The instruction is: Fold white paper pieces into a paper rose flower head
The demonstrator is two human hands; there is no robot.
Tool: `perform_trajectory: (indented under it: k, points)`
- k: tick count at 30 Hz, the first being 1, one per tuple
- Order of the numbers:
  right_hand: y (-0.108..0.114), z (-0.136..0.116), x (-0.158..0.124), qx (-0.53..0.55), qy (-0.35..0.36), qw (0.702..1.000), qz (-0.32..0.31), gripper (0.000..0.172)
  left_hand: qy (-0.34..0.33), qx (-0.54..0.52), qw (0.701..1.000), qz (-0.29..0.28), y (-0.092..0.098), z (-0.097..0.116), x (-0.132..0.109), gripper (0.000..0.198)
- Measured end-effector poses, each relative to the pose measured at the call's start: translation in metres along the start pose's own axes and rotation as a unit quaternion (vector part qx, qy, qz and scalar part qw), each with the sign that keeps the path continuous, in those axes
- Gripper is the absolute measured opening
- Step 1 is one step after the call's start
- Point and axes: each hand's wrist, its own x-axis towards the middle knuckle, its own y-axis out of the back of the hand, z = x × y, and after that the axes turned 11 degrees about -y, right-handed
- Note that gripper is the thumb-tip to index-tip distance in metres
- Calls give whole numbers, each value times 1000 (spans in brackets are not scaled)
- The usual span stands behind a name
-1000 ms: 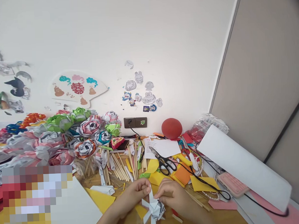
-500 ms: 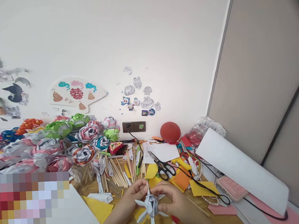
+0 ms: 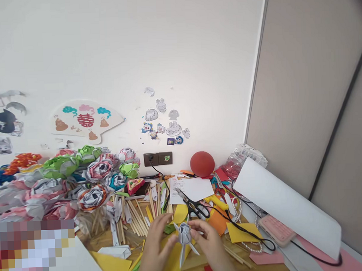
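Note:
A folded white paper flower [image 3: 184, 233] with long pointed strips sticking out is in front of me, low in the head view. Fingers and thumb of my right hand [image 3: 208, 240] pinch it at its right side. To its left is my left hand [image 3: 159, 242], fingers apart and curved, the thumb near the flower's edge; no firm grip shows there. Under and around the hands lie yellow paper pieces [image 3: 170, 264]. Just beyond them rest black-handled scissors [image 3: 193, 205], blades pointing away to the left.
Many finished paper flowers [image 3: 93, 195] are heaped at the left, beside wooden sticks [image 3: 138, 217]. A yellow glue gun [image 3: 216, 202] with a black cable, a red balloon [image 3: 202, 164], a pink calculator-like pad [image 3: 277, 230] and a large white sheet [image 3: 287, 208] stand or lie to the right.
My left hand has come off the flower and opened to the left. The flower has turned in my right hand and sits slightly higher. The whole view has shifted a little.

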Motion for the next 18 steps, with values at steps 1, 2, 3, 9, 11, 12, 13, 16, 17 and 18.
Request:
perform_trajectory:
  k: [1,2,3,9,11,12,13,16,17,18]
  points:
    - [0,0,0,-4,4,1000,1,43,-40,52,998,-19,0,2,-2,48]
    - [0,1,0,-12,9,1000,-2,43,-61,98,993,-27,-2,3,-4,49]
    - [0,1,0,-23,15,1000,-7,42,-73,133,988,-32,-4,4,-6,50]
    - [-2,-4,-5,-71,95,993,-27,28,-123,165,973,-100,-14,2,-15,39]
    - [-1,-4,-6,-78,115,990,-34,25,-138,160,972,-107,-15,3,-15,31]
    - [-1,-3,-6,-82,115,989,-32,24,-142,160,972,-101,-15,5,-14,27]
    - [0,-2,-5,-86,110,990,-29,23,-143,159,972,-95,-15,6,-13,24]
    - [0,2,-4,-102,85,991,-15,22,-141,158,974,-80,-16,14,-11,19]
    - [0,3,-3,-108,81,991,-12,22,-140,161,974,-80,-16,16,-11,19]
    - [0,3,-3,-113,81,990,-7,22,-138,168,973,-83,-17,18,-11,20]
